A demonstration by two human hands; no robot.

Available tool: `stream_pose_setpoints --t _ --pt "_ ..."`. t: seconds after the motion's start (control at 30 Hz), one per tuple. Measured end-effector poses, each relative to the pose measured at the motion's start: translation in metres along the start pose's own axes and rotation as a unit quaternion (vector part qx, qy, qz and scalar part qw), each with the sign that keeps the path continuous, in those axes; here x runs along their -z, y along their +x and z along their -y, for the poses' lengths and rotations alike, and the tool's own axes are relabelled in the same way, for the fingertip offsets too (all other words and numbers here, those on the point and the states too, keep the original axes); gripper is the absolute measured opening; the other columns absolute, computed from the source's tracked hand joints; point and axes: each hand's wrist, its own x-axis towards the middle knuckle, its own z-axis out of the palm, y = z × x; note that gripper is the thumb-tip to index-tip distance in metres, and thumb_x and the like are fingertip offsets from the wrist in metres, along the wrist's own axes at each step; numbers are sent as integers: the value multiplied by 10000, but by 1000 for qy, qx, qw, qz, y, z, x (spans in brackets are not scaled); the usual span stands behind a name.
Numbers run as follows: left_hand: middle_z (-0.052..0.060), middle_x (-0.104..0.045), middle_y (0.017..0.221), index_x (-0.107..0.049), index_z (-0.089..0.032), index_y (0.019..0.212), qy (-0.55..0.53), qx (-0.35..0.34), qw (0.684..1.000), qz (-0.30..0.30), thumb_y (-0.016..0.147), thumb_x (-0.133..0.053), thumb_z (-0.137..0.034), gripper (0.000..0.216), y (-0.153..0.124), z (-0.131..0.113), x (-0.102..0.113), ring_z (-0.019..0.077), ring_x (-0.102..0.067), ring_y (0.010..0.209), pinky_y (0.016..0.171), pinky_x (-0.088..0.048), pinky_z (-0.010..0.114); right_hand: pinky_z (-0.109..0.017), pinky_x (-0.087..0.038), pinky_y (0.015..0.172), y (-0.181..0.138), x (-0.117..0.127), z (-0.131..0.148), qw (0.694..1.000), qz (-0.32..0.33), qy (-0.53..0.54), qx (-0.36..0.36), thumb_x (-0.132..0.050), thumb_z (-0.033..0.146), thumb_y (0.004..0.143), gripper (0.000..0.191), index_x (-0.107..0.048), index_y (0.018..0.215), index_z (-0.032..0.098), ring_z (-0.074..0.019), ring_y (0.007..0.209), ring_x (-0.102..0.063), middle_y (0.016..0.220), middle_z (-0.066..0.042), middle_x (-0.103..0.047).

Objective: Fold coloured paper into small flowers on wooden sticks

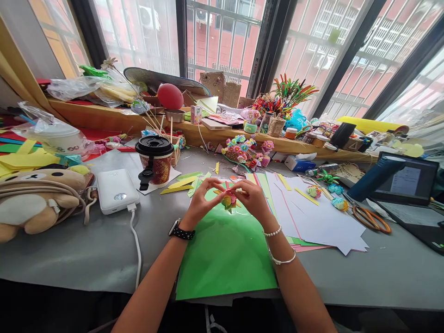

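Observation:
Between my two hands is a small folded paper flower [229, 201] in pink, yellow and green, held above a bright green sheet [227, 259]. My left hand [205, 200], with a watch at the wrist, pinches the flower from its left side. From the right, my right hand [252, 198] has thumb and forefinger closed at the flower's top edge. Part of the flower is covered by my fingers. Yellow and green paper strips [183, 181] lie left of my hands. Three similar paper flowers [340, 204] rest on the right.
White paper sheets [312, 217] spread to the right, with orange-handled scissors [372, 219] past them. A lidded cup [156, 162] and a white power bank [117, 190] stand left. Bead flowers [243, 151] sit behind my hands. A laptop [409, 180] is far right.

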Motion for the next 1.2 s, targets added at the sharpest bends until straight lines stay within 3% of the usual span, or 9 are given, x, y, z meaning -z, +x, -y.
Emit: stream_pose_setpoints --t 0.07,0.13,0.3,0.57,0.73,0.9,1.2 --pt "44 -613 840 -516 -165 993 -144 73 987 10 695 -594 -407 392 2 -2 3 157 -557 814 763 -416 281 -208 -431 548 0 2 2 999 -4 43 -8 -532 252 788 107 -610 774 180 -118 679 -554 759 -32 -594" --pt "64 -619 852 -563 -141 964 -240 150 959 17 706 -545 -481 427 4 -3 4 162 -565 791 720 -430 275 -217 -439 562 1 3 5 996 4 83 -15 -536 273 786 119 -612 778 183 -121 685 -554 751 -31 -599" --pt "18 -614 700 -604 -130 752 -236 263 932 77 635 -661 -332 239 4 -4 3 134 -569 658 665 -430 258 -223 -429 547 2 2 11 991 32 124 -27 -560 306 765 145 -618 756 173 -121 670 -529 726 -33 -568" --pt "-19 -573 628 -536 -141 649 -214 261 937 90 607 -682 -299 219 2 -2 5 112 -561 590 608 -420 233 -198 -311 438 2 1 10 993 52 105 -26 -563 355 755 193 -604 716 170 -81 550 -417 699 -17 -514" --pt "-10 -578 649 -541 -144 666 -208 277 934 90 598 -689 -320 239 2 -1 4 121 -565 615 645 -427 245 -208 -219 398 1 5 8 994 67 82 -30 -586 365 736 222 -605 842 170 -48 420 -240 615 28 -500" --pt "-28 -556 626 -549 -137 643 -209 294 929 83 556 -717 -281 238 3 2 3 98 -543 602 653 -424 231 -197 -326 483 2 7 8 994 97 29 29 -525 293 795 163 -636 863 194 -69 519 -420 802 -25 -616" --pt "-10 -590 628 -562 -133 647 -189 291 933 90 548 -722 -286 242 2 3 3 134 -571 613 645 -424 259 -199 -374 535 1 3 6 993 112 -2 25 -524 279 798 153 -635 783 174 -96 601 -515 743 -34 -619"
